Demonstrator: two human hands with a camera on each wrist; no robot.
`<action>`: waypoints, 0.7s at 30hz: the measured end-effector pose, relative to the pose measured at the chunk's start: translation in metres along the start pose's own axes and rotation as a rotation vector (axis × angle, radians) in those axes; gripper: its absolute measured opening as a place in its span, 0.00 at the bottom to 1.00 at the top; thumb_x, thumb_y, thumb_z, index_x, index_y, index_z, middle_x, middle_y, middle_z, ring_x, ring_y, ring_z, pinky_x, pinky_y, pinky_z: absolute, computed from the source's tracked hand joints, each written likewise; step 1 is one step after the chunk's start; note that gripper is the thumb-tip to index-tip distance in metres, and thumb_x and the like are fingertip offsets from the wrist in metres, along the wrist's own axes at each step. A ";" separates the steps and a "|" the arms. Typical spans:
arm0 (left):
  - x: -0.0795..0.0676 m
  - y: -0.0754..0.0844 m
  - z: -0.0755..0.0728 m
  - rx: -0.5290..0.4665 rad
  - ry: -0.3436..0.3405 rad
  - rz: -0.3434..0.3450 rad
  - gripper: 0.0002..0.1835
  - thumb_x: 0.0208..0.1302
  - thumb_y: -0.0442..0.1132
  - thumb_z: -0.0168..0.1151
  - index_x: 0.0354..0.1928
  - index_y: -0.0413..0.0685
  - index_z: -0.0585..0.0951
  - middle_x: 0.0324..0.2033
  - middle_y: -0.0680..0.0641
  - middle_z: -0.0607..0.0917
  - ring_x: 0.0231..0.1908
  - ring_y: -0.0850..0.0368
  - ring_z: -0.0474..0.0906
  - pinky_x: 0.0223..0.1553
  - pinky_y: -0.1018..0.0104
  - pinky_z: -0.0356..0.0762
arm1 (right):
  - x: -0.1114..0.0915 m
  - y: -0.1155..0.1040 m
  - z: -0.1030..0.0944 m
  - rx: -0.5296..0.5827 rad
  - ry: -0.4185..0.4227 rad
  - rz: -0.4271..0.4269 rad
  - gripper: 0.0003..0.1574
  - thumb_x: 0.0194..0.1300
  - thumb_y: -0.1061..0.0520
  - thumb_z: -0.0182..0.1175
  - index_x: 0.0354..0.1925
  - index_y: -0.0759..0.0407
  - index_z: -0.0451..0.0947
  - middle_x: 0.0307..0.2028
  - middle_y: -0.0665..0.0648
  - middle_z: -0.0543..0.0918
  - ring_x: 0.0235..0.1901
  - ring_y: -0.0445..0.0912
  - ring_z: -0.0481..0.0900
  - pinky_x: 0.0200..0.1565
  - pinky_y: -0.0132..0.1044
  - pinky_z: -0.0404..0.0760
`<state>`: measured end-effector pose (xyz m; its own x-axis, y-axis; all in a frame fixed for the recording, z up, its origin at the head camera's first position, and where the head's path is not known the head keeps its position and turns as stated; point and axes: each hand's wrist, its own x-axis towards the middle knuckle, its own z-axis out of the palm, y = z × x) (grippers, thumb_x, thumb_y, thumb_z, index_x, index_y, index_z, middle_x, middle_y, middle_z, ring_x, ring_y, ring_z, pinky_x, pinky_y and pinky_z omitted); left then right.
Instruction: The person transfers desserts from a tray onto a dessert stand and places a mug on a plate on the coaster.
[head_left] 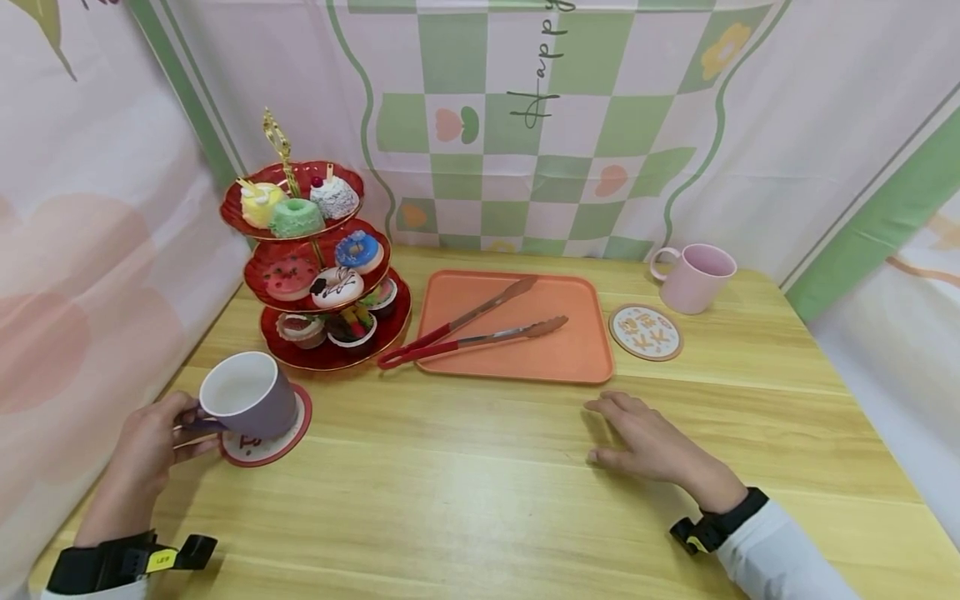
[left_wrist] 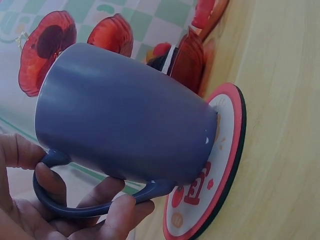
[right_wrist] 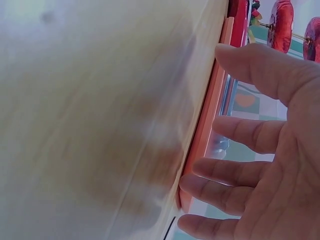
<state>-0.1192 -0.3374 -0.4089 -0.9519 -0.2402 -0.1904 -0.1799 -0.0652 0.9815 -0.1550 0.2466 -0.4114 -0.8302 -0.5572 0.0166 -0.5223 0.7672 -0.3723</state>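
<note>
My left hand point(head_left: 150, 442) grips the handle of a purple-grey mug point(left_wrist: 125, 115), with fingers curled through and around it. The mug's base is at a round red-rimmed coaster point(head_left: 258, 450); whether it rests flat there I cannot tell. White shows inside the mug, with no drink visible. My right hand point(head_left: 648, 437) is held low at the right of the table, fingers loosely extended and holding nothing. Nearest to it is the front right corner of an orange tray point(head_left: 510, 362). Red-handled tongs point(head_left: 487, 337) lie across the tray with their handle end past its left edge.
A three-tier red stand point(head_left: 330, 354) with several small cakes and donuts stands behind the left mug. Toward the back right, a pink mug point(head_left: 693, 283) sits beside another round coaster point(head_left: 645, 332). Printed cloth point(head_left: 525, 125) hangs along the table's back edge.
</note>
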 end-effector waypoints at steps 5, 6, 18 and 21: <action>0.009 -0.012 -0.010 0.018 -0.011 0.011 0.17 0.70 0.39 0.47 0.23 0.48 0.80 0.24 0.51 0.83 0.25 0.57 0.82 0.27 0.61 0.79 | 0.000 0.001 0.001 0.003 0.005 0.004 0.39 0.52 0.53 0.69 0.57 0.69 0.69 0.55 0.75 0.67 0.53 0.67 0.67 0.50 0.60 0.66; 0.014 -0.019 -0.015 0.024 -0.013 0.023 0.16 0.70 0.39 0.47 0.25 0.48 0.80 0.25 0.51 0.83 0.26 0.57 0.82 0.27 0.61 0.79 | 0.000 0.002 0.001 0.003 0.007 0.003 0.39 0.52 0.53 0.69 0.57 0.69 0.69 0.54 0.75 0.68 0.53 0.67 0.67 0.50 0.60 0.67; 0.035 -0.045 -0.035 0.015 0.028 0.129 0.09 0.65 0.41 0.59 0.36 0.41 0.77 0.32 0.51 0.81 0.31 0.61 0.81 0.29 0.65 0.79 | 0.001 0.008 0.002 0.014 0.028 -0.022 0.37 0.53 0.53 0.69 0.56 0.69 0.68 0.53 0.71 0.70 0.52 0.64 0.69 0.49 0.57 0.69; 0.021 -0.024 -0.016 -0.004 0.196 0.204 0.04 0.63 0.37 0.61 0.36 0.43 0.78 0.36 0.53 0.79 0.36 0.66 0.76 0.31 0.75 0.76 | 0.002 0.009 0.002 0.008 0.041 -0.034 0.37 0.53 0.54 0.69 0.56 0.69 0.69 0.52 0.70 0.71 0.51 0.63 0.70 0.49 0.57 0.69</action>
<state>-0.1306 -0.3560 -0.4371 -0.9020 -0.4316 0.0105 0.0118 -0.0004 0.9999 -0.1610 0.2515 -0.4164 -0.8192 -0.5695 0.0670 -0.5491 0.7454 -0.3780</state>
